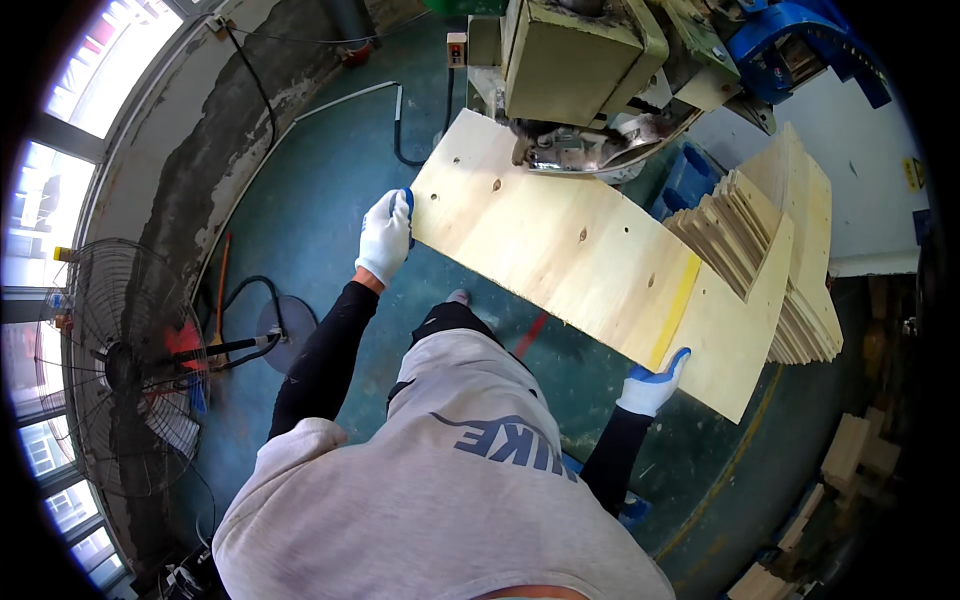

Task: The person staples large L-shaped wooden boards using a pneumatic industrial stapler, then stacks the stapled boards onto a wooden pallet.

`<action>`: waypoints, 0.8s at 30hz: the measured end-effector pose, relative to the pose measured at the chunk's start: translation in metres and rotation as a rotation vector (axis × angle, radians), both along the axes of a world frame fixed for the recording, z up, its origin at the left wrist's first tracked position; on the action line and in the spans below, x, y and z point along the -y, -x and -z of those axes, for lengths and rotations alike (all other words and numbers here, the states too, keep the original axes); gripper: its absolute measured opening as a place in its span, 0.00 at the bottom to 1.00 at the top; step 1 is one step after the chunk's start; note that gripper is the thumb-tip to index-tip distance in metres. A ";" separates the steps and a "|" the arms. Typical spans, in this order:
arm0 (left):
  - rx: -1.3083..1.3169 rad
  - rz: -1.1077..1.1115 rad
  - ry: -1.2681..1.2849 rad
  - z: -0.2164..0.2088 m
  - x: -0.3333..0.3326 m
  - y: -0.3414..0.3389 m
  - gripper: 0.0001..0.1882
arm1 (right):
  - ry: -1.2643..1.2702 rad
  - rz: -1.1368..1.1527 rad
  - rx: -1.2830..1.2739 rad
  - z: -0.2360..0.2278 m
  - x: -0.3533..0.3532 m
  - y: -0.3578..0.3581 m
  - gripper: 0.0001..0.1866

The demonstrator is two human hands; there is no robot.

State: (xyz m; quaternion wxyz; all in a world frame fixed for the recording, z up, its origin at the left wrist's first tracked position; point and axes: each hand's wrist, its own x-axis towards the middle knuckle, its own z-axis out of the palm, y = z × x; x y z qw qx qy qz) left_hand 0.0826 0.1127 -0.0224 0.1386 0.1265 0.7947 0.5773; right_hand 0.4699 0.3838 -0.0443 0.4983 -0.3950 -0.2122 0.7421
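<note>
A long pale plywood panel (560, 240) with a yellow stripe near its right end lies across in front of me, under the head of a green machine (575, 65). My left hand (386, 235), in a white and blue glove, grips the panel's left end, its fingers partly hidden by the edge. At the near edge, by the yellow stripe, my right hand (655, 383) holds the panel with the blue thumb on top and the other fingers out of sight below. The metal working part (590, 150) of the machine sits over the panel's far edge.
Stacked plywood pieces (740, 225) stand to the right, beside a blue bin (688, 178). A large wire fan (120, 365) is at the left, near the windows. Wood blocks (850, 445) lie at the lower right. A cable (400, 140) runs down from a switch box (457, 50).
</note>
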 end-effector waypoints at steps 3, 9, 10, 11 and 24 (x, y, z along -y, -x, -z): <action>-0.002 -0.018 -0.033 -0.011 -0.006 -0.006 0.18 | -0.071 0.038 0.036 -0.005 -0.002 -0.001 0.30; -0.092 0.089 0.089 -0.019 -0.050 -0.024 0.17 | -0.264 0.054 0.257 -0.013 -0.009 -0.042 0.28; -0.041 0.112 0.122 -0.011 -0.054 -0.022 0.18 | -0.327 0.064 0.386 -0.015 -0.006 -0.044 0.28; -0.046 0.127 0.116 -0.009 -0.060 -0.019 0.18 | -0.233 0.085 0.172 -0.011 -0.010 -0.052 0.30; -0.028 0.180 0.162 0.001 -0.063 -0.011 0.22 | -0.159 0.085 0.111 -0.004 -0.018 -0.046 0.28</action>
